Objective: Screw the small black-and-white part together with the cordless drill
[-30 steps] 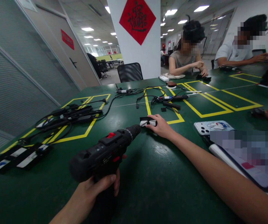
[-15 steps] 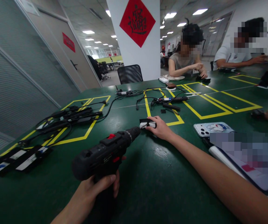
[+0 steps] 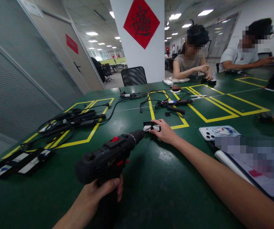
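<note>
My left hand [image 3: 106, 190] is wrapped round the handle of a black cordless drill [image 3: 108, 154] with red buttons. The drill's chuck points up and to the right, toward a small black-and-white block-shaped piece [image 3: 152, 128] on the green table. My right hand [image 3: 164, 131] grips that piece from its right side, fingers over the top and side, so part of it is covered. The chuck's tip appears close to the piece; whether they touch I cannot tell.
Black cables [image 3: 79, 119] and flat black-and-white strips [image 3: 20, 162] lie on the left of the green table [image 3: 146, 190]. Beyond my right hand are a pen-like tool [image 3: 175, 102] and small black parts. Phones [image 3: 219, 132] lie at right. Two people [image 3: 194, 65] sit across.
Both hands, the drill and the held piece keep practically the same places on the table. The whole view has shifted very slightly.
</note>
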### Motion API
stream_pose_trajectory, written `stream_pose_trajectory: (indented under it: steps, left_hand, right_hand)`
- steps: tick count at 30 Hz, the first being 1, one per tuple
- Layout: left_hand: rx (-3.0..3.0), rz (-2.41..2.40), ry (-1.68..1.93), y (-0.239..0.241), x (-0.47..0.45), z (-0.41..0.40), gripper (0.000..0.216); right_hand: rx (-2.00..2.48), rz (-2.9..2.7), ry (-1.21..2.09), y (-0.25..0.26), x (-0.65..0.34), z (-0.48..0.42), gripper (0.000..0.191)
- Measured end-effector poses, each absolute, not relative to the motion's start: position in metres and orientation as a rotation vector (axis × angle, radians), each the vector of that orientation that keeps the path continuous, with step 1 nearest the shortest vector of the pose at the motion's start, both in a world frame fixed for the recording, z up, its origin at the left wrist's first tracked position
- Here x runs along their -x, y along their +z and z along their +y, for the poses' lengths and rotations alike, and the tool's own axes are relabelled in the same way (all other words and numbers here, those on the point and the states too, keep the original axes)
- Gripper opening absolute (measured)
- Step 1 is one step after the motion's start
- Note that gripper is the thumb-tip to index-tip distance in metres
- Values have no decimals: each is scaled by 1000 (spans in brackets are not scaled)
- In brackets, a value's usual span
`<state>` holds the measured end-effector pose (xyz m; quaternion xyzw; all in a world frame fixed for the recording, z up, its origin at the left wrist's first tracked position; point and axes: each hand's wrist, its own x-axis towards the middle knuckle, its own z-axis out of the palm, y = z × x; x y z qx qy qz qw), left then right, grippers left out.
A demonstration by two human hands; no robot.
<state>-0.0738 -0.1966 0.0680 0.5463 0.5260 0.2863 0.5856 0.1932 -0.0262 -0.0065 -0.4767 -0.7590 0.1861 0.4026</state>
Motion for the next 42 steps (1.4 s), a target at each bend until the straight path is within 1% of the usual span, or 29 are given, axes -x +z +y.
stream_pose_trajectory:
  steps: [14, 25, 32, 39, 42]
  left_hand:
    - [-1284, 1248, 646, 69, 72, -197, 49]
    - [-1399, 1332, 571, 69, 73, -197, 36]
    - [-1363, 1291, 629, 69, 69, -195, 30]
    - [-1316, 1291, 664, 67, 68, -198, 33]
    - [-1281, 1282, 677, 67, 69, -197, 29]
  right_hand:
    - [1207, -1912, 482, -7, -193, -26, 52]
    - [1197, -1920, 500, -5, -193, -25, 51]
    - [1202, -1929, 506, -5, -191, -22, 51]
    - [1174, -1935, 499, -7, -189, -17, 50]
    - [1166, -1932, 498, -8, -189, -17, 50]
